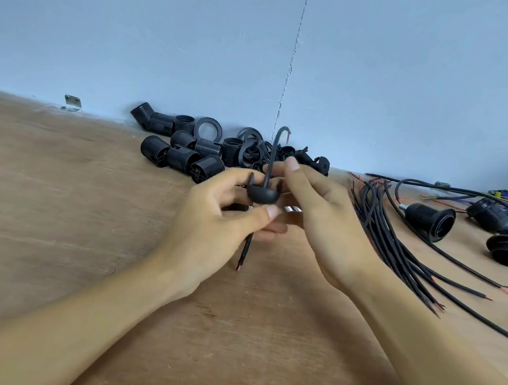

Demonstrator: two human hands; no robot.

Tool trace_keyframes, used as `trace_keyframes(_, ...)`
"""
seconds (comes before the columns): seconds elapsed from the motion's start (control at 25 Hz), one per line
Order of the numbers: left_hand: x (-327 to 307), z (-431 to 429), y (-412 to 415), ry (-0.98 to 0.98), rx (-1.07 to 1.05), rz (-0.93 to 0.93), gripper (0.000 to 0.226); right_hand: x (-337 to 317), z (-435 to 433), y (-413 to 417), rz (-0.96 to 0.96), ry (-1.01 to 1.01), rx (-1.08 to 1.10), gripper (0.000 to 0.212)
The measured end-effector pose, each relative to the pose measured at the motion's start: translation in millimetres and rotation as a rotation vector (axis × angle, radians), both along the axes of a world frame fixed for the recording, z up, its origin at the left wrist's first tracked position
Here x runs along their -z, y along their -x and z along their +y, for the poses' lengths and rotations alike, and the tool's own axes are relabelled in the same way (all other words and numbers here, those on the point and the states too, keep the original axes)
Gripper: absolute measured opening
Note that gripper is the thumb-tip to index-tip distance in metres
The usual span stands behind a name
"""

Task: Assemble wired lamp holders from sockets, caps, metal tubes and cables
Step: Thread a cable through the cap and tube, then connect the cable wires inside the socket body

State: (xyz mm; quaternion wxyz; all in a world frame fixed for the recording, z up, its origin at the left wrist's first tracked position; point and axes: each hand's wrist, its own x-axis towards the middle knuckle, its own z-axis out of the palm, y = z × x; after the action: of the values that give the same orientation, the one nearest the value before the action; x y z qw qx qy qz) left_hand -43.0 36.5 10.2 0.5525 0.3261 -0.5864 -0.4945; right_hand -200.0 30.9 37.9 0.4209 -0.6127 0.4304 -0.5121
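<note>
My left hand (218,216) pinches a black dome-shaped cap (262,193) between thumb and fingers, above the middle of the wooden table (71,229). A black cable (272,158) runs up through the cap and curls over at its top; its lower end (244,253) hangs below my left hand. My right hand (320,210) pinches the cable just above the cap. A shiny metal tube (292,210) shows between the two hands; what holds it is hidden.
A heap of black threaded sockets and rings (213,148) lies by the wall behind the hands. A bundle of black cables (404,247) fans out at the right. Assembled lamp holders (432,220) with wires lie at the far right.
</note>
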Motion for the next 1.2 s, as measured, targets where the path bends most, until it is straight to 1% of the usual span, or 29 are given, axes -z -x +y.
trace_keyframes(0.04, -0.4, -1.9, -1.4, -0.041, -0.023, 0.042, 0.022, 2.6, 0.9, -3.6, -0.001, -0.033, -0.035, 0.032)
trace_keyframes(0.12, -2.0, -5.1, -5.4, -0.097, -0.073, 0.091, 0.019, 7.4, 2.1, -7.4, 0.083, -0.079, -0.114, 0.042)
trace_keyframes(0.2, -4.4, -6.2, -8.1, -0.129, -0.087, 0.116, 0.027, 8.5, 2.7, -6.5, 0.147, -0.101, -0.201, 0.049)
trace_keyframes(0.28, -7.0, -6.5, -9.5, -0.155, -0.090, 0.143, 0.032, 7.5, 2.8, -3.7, 0.141, -0.126, -0.250, 0.051)
trace_keyframes(0.32, -7.8, -7.3, -10.2, -0.169, -0.108, 0.146, 0.031, 7.8, 3.0, -3.2, 0.127, -0.131, -0.249, 0.046)
trace_keyframes(0.36, -8.4, -8.5, -11.5, -0.184, -0.134, 0.143, 0.028, 8.5, 2.8, -2.6, 0.142, -0.114, -0.225, 0.036)
trace_keyframes(0.4, -9.6, -9.8, -12.9, -0.200, -0.162, 0.143, 0.024, 9.0, 2.3, -1.1, 0.201, -0.064, -0.179, 0.023)
trace_keyframes(0.44, -10.3, -11.9, -14.7, -0.217, -0.187, 0.153, 0.020, 9.1, 1.2, 2.2, 0.320, 0.016, -0.115, 0.013)
trace_keyframes(0.48, -11.2, -14.2, -17.0, -0.237, -0.210, 0.175, 0.016, 8.8, 0.0, 6.6, 0.474, 0.114, -0.043, 0.009)
trace_keyframes(0.56, -13.5, -19.3, -22.0, -0.297, -0.252, 0.256, 0.011, 7.1, -3.5, 17.0, 0.754, 0.276, 0.092, 0.010)
trace_keyframes(0.6, -14.5, -21.7, -24.9, -0.334, -0.272, 0.306, 0.010, 5.9, -5.3, 23.2, 0.835, 0.305, 0.147, 0.012)
trace_keyframes(0.68, -15.7, -25.7, -31.3, -0.409, -0.290, 0.386, 0.010, 5.7, -9.7, 35.2, 0.940, 0.297, 0.246, 0.016)
trace_keyframes(0.76, -16.8, -27.1, -35.5, -0.475, -0.241, 0.462, 0.008, 7.7, -12.9, 45.0, 1.017, 0.266, 0.338, 0.017)
trace_keyframes(0.92, -18.5, -23.7, -36.1, -0.534, -0.069, 0.555, 0.003, 9.6, -16.2, 55.5, 1.008, 0.236, 0.499, 0.020)
trace_keyframes(0.96, -20.2, -22.0, -35.1, -0.535, -0.018, 0.574, 0.007, 10.2, -16.3, 56.2, 1.012, 0.226, 0.529, 0.020)
trace_keyframes(1.04, -20.6, -20.2, -32.6, -0.534, 0.046, 0.588, 0.025, 11.5, -17.2, 56.2, 1.040, 0.193, 0.585, 0.022)
trace_keyframes(1.08, -19.8, -20.1, -30.8, -0.533, 0.057, 0.582, 0.026, 13.0, -17.8, 56.0, 1.063, 0.172, 0.618, 0.024)
trace_keyframes(1.12, -19.5, -19.3, -28.9, -0.528, 0.067, 0.576, 0.021, 13.9, -18.4, 55.1, 1.073, 0.158, 0.655, 0.027)
trace_keyframes(1.16, -18.7, -18.5, -27.0, -0.519, 0.074, 0.574, 0.018, 13.4, -18.0, 52.7, 1.040, 0.163, 0.679, 0.029)
trace_keyframes(1.2, -18.4, -17.1, -25.5, -0.504, 0.085, 0.572, 0.017, 11.7, -16.5, 48.7, 0.943, 0.179, 0.677, 0.028)
